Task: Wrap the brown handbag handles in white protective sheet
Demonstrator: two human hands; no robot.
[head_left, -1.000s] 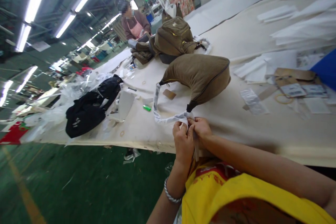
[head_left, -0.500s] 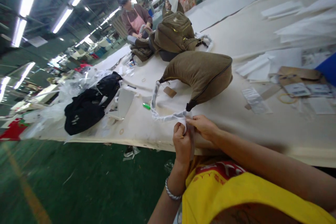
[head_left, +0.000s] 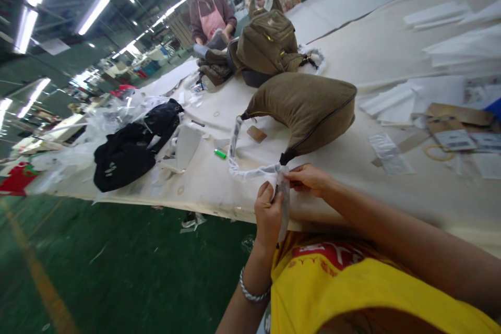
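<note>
A brown corduroy shoulder bag (head_left: 309, 107) lies on the cream work table (head_left: 352, 177). Its strap (head_left: 242, 167) is wrapped in white paper and curves toward the table's near edge. My left hand (head_left: 267, 211) is closed on the loose end of the white wrapping, which hangs down past the edge. My right hand (head_left: 309, 178) pinches the same wrapping where the strap joins the bag. The two hands sit close together, a little apart.
A black garment (head_left: 129, 148), clear plastic bags (head_left: 102, 125) and a green lighter (head_left: 219, 153) lie to the left. More brown bags (head_left: 268, 44) are piled further back, where two other people stand. Cardboard tags and paper sheets (head_left: 438, 120) lie right. Green floor (head_left: 97, 266) is below.
My hands have drawn slightly apart: the left pulled the wrapping's end down and toward me, the right stayed at the strap's base. The view shifted a little.
</note>
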